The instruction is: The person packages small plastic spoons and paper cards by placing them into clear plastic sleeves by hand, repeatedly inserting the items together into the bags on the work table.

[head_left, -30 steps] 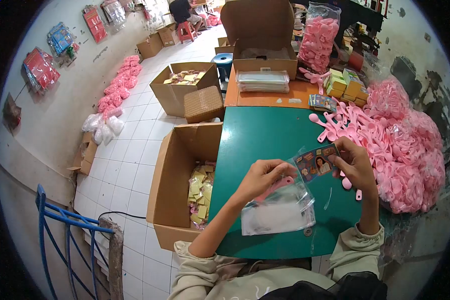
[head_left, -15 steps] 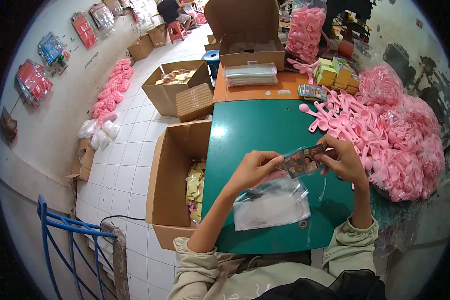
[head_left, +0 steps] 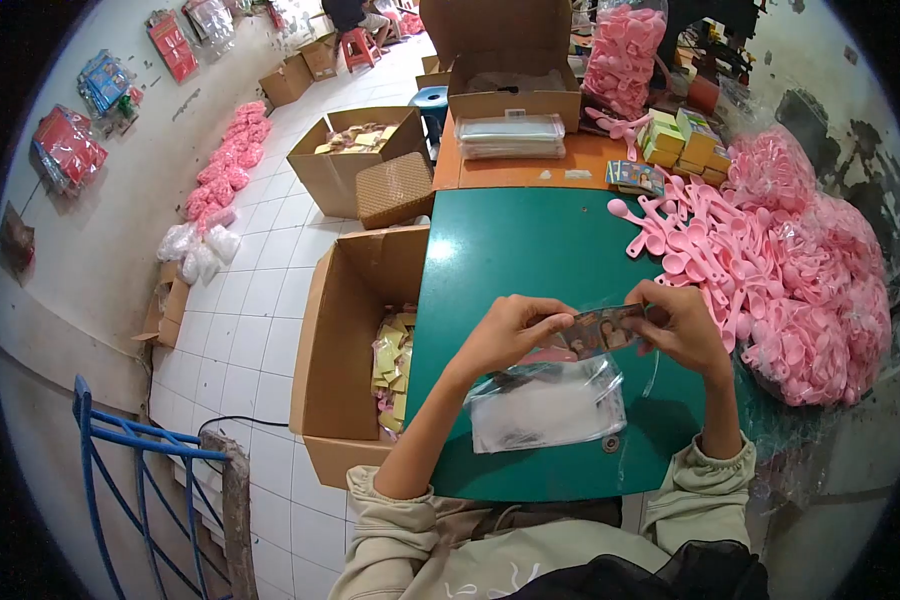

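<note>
My left hand (head_left: pixel 515 335) pinches the left end of a printed card (head_left: pixel 607 332) together with clear plastic. My right hand (head_left: pixel 682 325) grips the card's right end between thumb and fingers. Under my left hand, a pink object, partly hidden, shows through the plastic. Just below both hands, a stack of clear plastic bags (head_left: pixel 545 408) lies on the green table (head_left: pixel 510 240). Right of my hands spreads a heap of loose pink spoons (head_left: pixel 705 245).
An open carton (head_left: pixel 320 350) with yellow-carded packs stands left of the table. Pink bundles in plastic (head_left: pixel 830 300) bulge at the right. Small yellow boxes (head_left: pixel 680 145) and a card stack (head_left: pixel 635 178) sit behind. A person (head_left: pixel 355 18) sits far back.
The card has turned flatter and sits a little lower, still between both hands. My hands have drawn slightly closer together, and the camera view has shifted.
</note>
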The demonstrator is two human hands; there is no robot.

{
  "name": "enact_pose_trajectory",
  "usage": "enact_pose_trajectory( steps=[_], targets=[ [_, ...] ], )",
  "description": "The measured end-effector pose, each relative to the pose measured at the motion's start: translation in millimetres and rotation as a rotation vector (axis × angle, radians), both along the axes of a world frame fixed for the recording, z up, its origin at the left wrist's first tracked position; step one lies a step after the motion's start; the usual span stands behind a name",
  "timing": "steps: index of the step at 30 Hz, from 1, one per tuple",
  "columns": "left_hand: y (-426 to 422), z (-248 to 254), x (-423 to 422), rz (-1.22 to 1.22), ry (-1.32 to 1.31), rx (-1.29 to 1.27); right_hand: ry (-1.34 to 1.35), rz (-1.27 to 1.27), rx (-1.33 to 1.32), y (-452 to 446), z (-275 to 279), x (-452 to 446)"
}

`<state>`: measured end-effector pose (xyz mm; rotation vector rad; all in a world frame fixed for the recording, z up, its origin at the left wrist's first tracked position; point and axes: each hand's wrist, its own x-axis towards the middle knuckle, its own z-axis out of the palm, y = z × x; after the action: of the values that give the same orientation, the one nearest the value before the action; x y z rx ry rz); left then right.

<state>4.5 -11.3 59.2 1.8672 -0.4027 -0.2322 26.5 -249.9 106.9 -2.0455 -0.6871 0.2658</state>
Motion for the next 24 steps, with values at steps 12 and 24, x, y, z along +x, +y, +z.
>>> enact_pose_trajectory(
  steps=[12,24],
  targets=[
    [-14,-4,-14,0.062,-0.109,0.227,-0.13,0.343,-0.021,9,-37,8],
    [31,-23,2,-0.056,0.279,-0.408,0.418,-0.074,0.301,-1,-44,17]
  ],
)
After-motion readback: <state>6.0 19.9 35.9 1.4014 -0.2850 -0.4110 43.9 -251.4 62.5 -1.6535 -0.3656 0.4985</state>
